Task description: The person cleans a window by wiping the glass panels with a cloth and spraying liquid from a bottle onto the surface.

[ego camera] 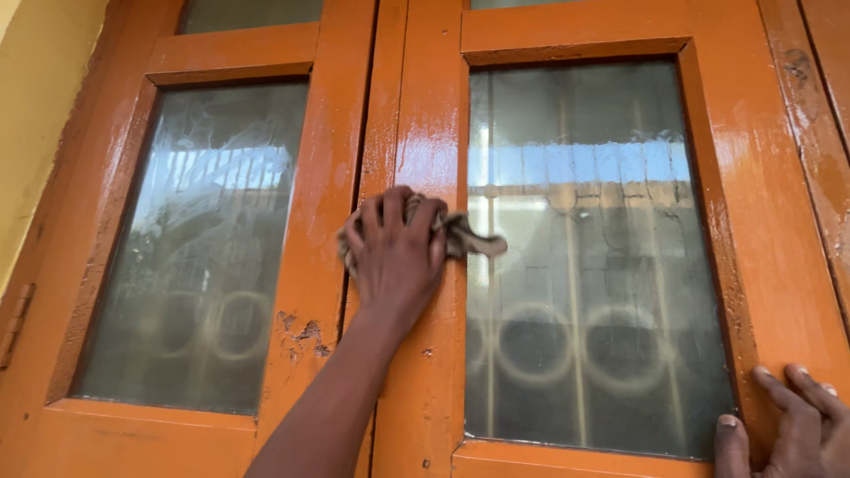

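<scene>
Where the two orange shutters meet, the left hand point(396, 257) presses a crumpled brownish cloth point(474, 239) against the central stile point(425, 133) of the window frame. Its grip is clenched around the cloth, fingers curled over the wad, and one loose end trails rightward onto the edge of the right glass pane point(584, 265). The right hand point(792, 425) lies flat and released on the right-hand stile near the pane's lower corner. It grasps nothing, and its thumb touches the inner edge of the frame.

The step in hand appears to be wiping the painted wood at mid-height, with the frame braced by the other hand. The paint around the cloth looks glossy and streaked. Both the right pane and the left pane point(204, 257) remain hazy, showing reflections and faint ring shapes.

A further stroke would probably call for steady pressure along the stile, and for care near the chipped paint point(301, 336) on the left shutter, where the cloth could snag. A yellow wall point(35, 106) borders the frame at the left.
</scene>
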